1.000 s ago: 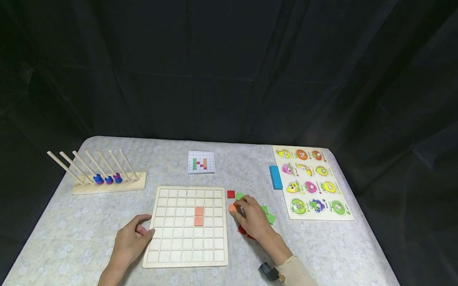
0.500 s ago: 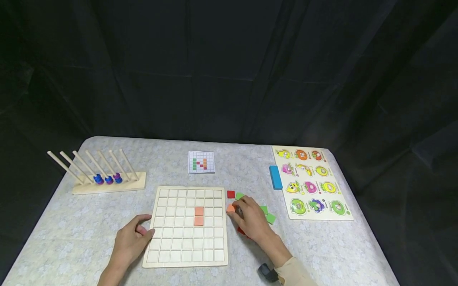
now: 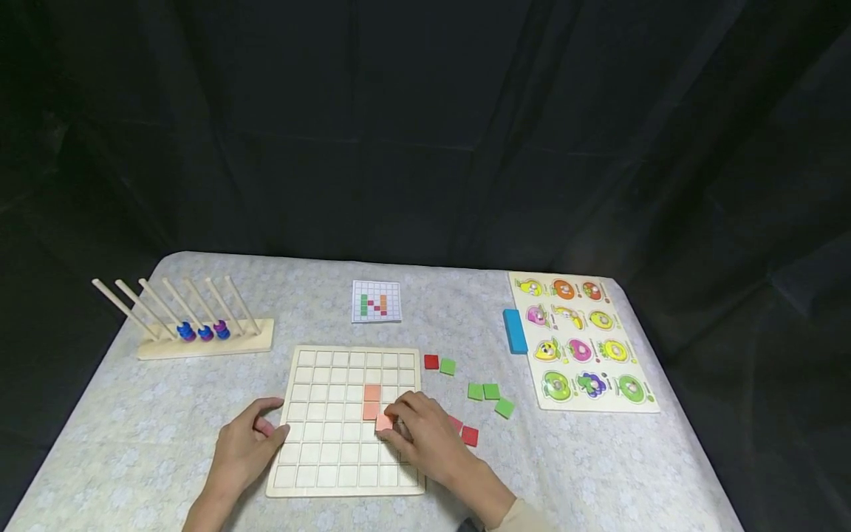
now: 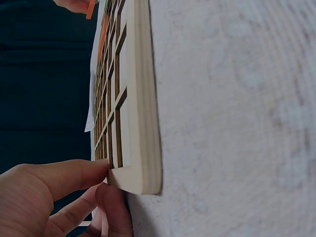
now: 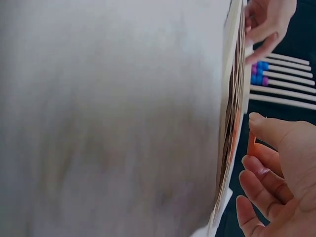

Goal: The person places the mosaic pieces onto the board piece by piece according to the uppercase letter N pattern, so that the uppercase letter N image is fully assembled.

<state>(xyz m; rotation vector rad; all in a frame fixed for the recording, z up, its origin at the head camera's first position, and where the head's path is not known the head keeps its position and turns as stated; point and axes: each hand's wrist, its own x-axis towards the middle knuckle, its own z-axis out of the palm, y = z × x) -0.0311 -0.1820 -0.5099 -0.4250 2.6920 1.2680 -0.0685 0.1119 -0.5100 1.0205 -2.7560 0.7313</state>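
Observation:
The wooden grid board (image 3: 326,452) lies flat on the table with two orange tiles (image 3: 371,403) set one below the other in its squares. Over the board, my right hand (image 3: 428,440) pinches another orange tile (image 3: 383,422) between thumb and fingers, just below and right of those two. The right wrist view shows this held tile (image 5: 251,143) edge-on, above the board. My left hand (image 3: 246,442) holds the board's left edge, thumb on the rim. In the left wrist view its other fingers (image 4: 114,207) curl beside the board's corner.
Green tiles (image 3: 490,391) and red tiles (image 3: 470,436) lie loose right of the board. Behind it lies a pattern card (image 3: 376,301). A peg stand (image 3: 255,341) with beads is at left; a fruit puzzle (image 3: 578,369) and a blue block (image 3: 515,331) are at right.
My right hand has carried the orange tile left from beside the board to over its squares, uncovering the loose green and red tiles. The left hand stays at the board's edge.

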